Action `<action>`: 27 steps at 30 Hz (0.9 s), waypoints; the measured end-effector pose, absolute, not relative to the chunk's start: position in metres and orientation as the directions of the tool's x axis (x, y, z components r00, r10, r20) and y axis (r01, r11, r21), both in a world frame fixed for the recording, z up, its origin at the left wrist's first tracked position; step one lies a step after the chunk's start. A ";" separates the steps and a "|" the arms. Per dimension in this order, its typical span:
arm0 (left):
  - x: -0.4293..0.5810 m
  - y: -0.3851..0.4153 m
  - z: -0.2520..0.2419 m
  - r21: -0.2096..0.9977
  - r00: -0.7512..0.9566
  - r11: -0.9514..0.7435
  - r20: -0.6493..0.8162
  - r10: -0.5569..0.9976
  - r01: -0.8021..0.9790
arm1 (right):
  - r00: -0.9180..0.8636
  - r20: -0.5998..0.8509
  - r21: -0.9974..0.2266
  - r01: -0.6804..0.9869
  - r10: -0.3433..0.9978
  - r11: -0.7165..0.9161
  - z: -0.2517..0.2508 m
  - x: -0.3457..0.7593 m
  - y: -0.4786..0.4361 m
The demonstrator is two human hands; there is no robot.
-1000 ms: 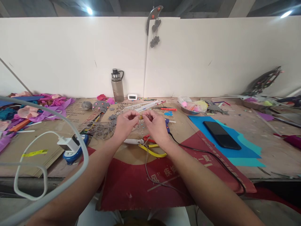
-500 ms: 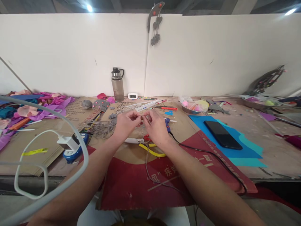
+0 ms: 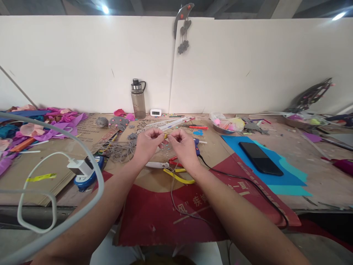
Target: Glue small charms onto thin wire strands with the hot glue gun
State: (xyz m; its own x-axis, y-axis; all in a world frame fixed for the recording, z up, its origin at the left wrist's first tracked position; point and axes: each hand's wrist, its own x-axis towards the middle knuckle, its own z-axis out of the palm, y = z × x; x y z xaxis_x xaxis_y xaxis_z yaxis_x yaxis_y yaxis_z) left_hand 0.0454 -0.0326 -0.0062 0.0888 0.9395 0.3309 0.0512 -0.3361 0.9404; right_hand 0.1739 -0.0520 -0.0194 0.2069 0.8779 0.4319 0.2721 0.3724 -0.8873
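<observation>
My left hand (image 3: 149,144) and my right hand (image 3: 183,146) meet above the cardboard, thumbs and fingertips pinched close together. Between them shows a small yellow piece (image 3: 166,135), too small to make out its kind; the fingers cover most of it. Under my right wrist lie yellow-handled scissors or pliers (image 3: 180,179), their far end hidden. A white-handled tool (image 3: 156,165) lies just left of them, by some red-handled pliers (image 3: 174,161). Grey cord (image 3: 172,191) trails from there across the red cardboard. A tangle of grey cord (image 3: 117,150) sits left of my left hand.
A blue glue gun (image 3: 196,146) is partly behind my right hand, its black cable running right. A phone (image 3: 260,158) lies on blue sheets (image 3: 286,179). A bottle (image 3: 138,99) stands at the back. A white cable (image 3: 95,154) loops near on the left, beside a blue power strip (image 3: 88,180).
The fingertips have shifted slightly, and the small yellow piece now shows between them. Both hands stay in nearly the same place.
</observation>
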 end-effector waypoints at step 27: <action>0.043 -0.025 -0.012 0.984 0.322 -0.175 0.177 0.930 -0.035 | 0.160 0.384 -0.909 0.235 0.909 0.343 -0.024 0.185 -0.049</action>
State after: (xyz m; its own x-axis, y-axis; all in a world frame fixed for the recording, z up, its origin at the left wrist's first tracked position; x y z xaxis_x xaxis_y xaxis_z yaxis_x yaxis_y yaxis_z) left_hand 0.0432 -0.0252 -0.0117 0.3217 0.9302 0.1766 -0.0346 -0.1749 0.9840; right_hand 0.1853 -0.0487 -0.0237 0.1599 0.9092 0.3844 0.2350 0.3432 -0.9094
